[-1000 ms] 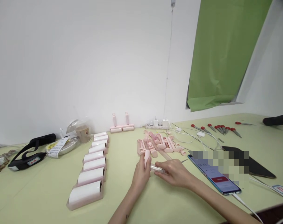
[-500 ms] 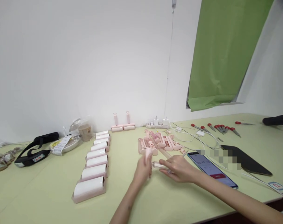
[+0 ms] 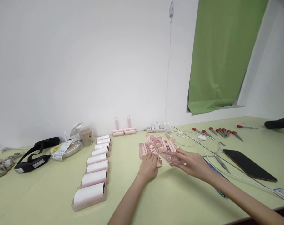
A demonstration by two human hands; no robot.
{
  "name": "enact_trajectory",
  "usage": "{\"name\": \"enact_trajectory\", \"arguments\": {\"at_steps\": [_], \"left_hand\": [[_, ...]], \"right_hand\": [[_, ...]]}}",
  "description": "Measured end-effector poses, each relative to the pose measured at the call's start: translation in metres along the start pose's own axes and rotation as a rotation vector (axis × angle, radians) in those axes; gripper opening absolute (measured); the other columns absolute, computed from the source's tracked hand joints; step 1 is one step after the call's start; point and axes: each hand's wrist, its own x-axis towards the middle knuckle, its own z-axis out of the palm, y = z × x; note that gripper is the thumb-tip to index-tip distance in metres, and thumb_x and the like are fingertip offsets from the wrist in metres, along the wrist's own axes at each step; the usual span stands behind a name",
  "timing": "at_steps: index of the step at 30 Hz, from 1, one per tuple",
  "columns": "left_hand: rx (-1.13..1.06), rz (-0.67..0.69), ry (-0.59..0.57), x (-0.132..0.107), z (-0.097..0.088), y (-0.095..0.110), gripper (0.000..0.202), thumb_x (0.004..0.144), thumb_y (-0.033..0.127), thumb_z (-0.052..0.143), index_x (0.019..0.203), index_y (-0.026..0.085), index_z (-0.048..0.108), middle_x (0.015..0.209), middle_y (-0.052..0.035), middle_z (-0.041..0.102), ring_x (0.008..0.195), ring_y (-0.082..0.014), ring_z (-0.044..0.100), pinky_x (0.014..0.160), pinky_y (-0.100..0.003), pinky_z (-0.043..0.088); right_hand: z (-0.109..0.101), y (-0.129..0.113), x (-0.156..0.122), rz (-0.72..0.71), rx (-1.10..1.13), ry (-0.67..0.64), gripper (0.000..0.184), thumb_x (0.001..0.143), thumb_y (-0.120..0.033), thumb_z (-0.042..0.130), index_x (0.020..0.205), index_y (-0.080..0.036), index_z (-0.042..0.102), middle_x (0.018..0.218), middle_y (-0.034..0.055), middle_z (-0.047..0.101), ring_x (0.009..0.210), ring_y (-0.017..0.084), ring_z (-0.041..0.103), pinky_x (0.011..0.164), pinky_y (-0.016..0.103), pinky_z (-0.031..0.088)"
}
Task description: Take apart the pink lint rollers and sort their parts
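My left hand (image 3: 148,166) is closed at the near left of a heap of pink plastic parts (image 3: 164,143), with its fingers curled over a pink plastic part (image 3: 159,162) that shows beside them. My right hand (image 3: 191,164) reaches to the heap's near right side, fingers stretched out and apart from the thumb. Clear pinkish pieces (image 3: 174,159) lie between and beside those fingertips. A phone (image 3: 221,193) is mostly hidden under my right forearm.
A row of white rolls in pink trays (image 3: 90,194) runs along the left. Two pink rollers with handles (image 3: 117,132) stand by the wall. Red-ended tools (image 3: 222,132), cables, a power strip (image 3: 158,130) and a dark tablet-like slab (image 3: 249,165) lie right. A black strap (image 3: 36,156) lies left.
Both hands have moved from in front of the heap onto its near side. The white-and-clear handle-like piece no longer shows in my right hand, whose fingers have spread. My forearm now covers the phone.
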Motion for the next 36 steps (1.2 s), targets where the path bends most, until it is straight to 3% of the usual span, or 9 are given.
{"name": "enact_trajectory", "arguments": {"at_steps": [4, 7, 10, 13, 16, 19, 23, 29, 36], "left_hand": [[-0.233, 0.009, 0.131, 0.009, -0.005, -0.003, 0.023, 0.071, 0.026, 0.049, 0.092, 0.018, 0.049, 0.111, -0.0083, 0.05, 0.112, -0.0242, 0.037, 0.097, -0.039, 0.023], [-0.399, -0.039, 0.184, 0.003, -0.009, 0.0, 0.038, 0.085, 0.032, 0.016, 0.099, 0.014, 0.047, 0.095, -0.0104, 0.056, 0.09, -0.0205, 0.053, 0.078, -0.037, 0.041], [-0.8, -0.154, 0.155, -0.014, -0.018, 0.003, 0.043, 0.085, 0.041, 0.015, 0.101, 0.015, 0.045, 0.083, -0.007, 0.058, 0.064, -0.0152, 0.057, 0.057, -0.028, 0.044], [-1.087, -0.384, 0.196, -0.03, -0.027, -0.001, 0.031, 0.078, 0.045, 0.037, 0.093, 0.018, 0.043, 0.061, 0.0033, 0.05, 0.04, -0.0093, 0.044, 0.042, -0.022, 0.036], [-0.691, -0.416, 0.33, -0.04, -0.033, -0.006, 0.015, 0.074, 0.035, 0.043, 0.075, 0.02, 0.044, 0.048, 0.0084, 0.035, 0.038, -0.0078, 0.035, 0.042, -0.02, 0.028], [-0.253, -0.33, 0.388, -0.046, -0.037, -0.005, 0.005, 0.071, 0.025, 0.046, 0.07, 0.021, 0.045, 0.049, 0.0065, 0.038, 0.047, -0.011, 0.043, 0.048, -0.021, 0.028], [-0.094, -0.223, 0.313, -0.051, -0.043, 0.003, 0.006, 0.074, 0.027, 0.045, 0.075, 0.021, 0.047, 0.051, 0.0047, 0.042, 0.048, -0.0123, 0.044, 0.048, -0.022, 0.025], [-0.368, -0.183, 0.172, -0.038, -0.043, 0.017, 0.028, 0.08, 0.042, 0.037, 0.068, 0.019, 0.048, 0.049, 0.0043, 0.039, 0.044, -0.01, 0.035, 0.043, -0.021, 0.021], [-0.594, -0.518, -0.148, -0.064, -0.027, 0.023, 0.043, 0.077, 0.057, 0.029, 0.063, 0.019, 0.044, 0.041, 0.0083, 0.03, 0.03, -0.0083, 0.029, 0.036, -0.02, 0.023]], "right_hand": [[0.01, -0.013, 0.011, -0.082, -0.09, 0.067, 0.048, 0.075, -0.01, 0.04, 0.118, -0.031, 0.045, 0.088, 0.0027, 0.061, 0.05, 0.011, 0.055, 0.042, 0.02, 0.03], [0.016, -0.03, 0.022, -0.184, -0.053, 0.109, 0.058, 0.07, 0.0, 0.034, 0.119, -0.029, 0.043, 0.089, 0.0037, 0.06, 0.052, 0.011, 0.053, 0.045, 0.02, 0.031], [0.02, -0.049, 0.035, -0.33, 0.168, 0.04, 0.046, 0.072, -0.006, 0.039, 0.113, -0.026, 0.045, 0.092, 0.0035, 0.06, 0.067, 0.014, 0.055, 0.055, 0.023, 0.037], [0.021, -0.063, 0.05, -0.129, 0.467, 0.081, 0.015, 0.079, -0.023, 0.041, 0.09, -0.021, 0.051, 0.078, 0.0012, 0.058, 0.064, 0.013, 0.052, 0.058, 0.023, 0.039], [0.024, -0.075, 0.068, 0.278, 0.555, 0.043, 0.033, 0.081, -0.045, 0.038, 0.062, -0.019, 0.046, 0.058, -0.0014, 0.051, 0.05, 0.011, 0.045, 0.046, 0.021, 0.033], [0.032, -0.086, 0.08, 0.39, 0.565, -0.117, 0.044, 0.076, -0.054, 0.041, 0.049, -0.019, 0.04, 0.048, -0.002, 0.048, 0.045, 0.012, 0.044, 0.043, 0.021, 0.028], [0.043, -0.088, 0.078, 0.344, 0.707, -0.097, 0.038, 0.081, -0.04, 0.034, 0.051, -0.019, 0.044, 0.049, -0.0008, 0.052, 0.047, 0.013, 0.047, 0.046, 0.023, 0.032], [0.05, -0.072, 0.069, 0.269, 0.737, -0.033, 0.031, 0.077, -0.035, 0.036, 0.051, -0.019, 0.043, 0.051, -0.0009, 0.049, 0.052, 0.014, 0.047, 0.05, 0.025, 0.037], [0.037, 0.008, 0.082, 0.384, 0.628, 0.046, 0.041, 0.08, -0.047, 0.022, 0.055, -0.019, 0.038, 0.052, -0.0007, 0.043, 0.052, 0.014, 0.042, 0.049, 0.025, 0.033]]}}
